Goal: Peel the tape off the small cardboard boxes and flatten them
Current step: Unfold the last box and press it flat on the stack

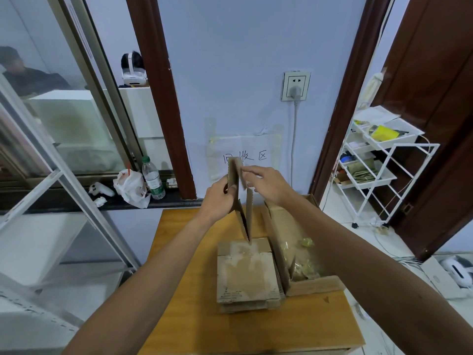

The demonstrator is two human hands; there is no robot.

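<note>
Bare forearms (158,257) reach in from the two bottom corners and meet just above the middle of the frame. Beneath them a wooden table (192,278) fills the lower centre, set against a pale blue wall. A white wire rack (378,160) with loaded trays stands at the right edge.

On the table's right side lies an open carton (314,284) with crumpled clear tape (302,260) inside. A stack of flattened boxes (247,275) lies touching its left wall. A paper sign (245,155) is taped to the wall behind.

In front of that sign, at the centre of the frame, the small cardboard box (248,213) is held in the air, opened into upright panels. Its lowest corner is over the far end of the stack, but I cannot tell if it touches. The left hand (217,198) grips the left panel, fingers curled round its edge. The right hand (266,183) pinches the top flap between thumb and fingertips.

On the dark sill at middle left sit a white plastic bag (130,187) and, just beside it, an upright water bottle (153,179). A wall socket (296,85) with a plug in it is right of centre, higher up.
</note>
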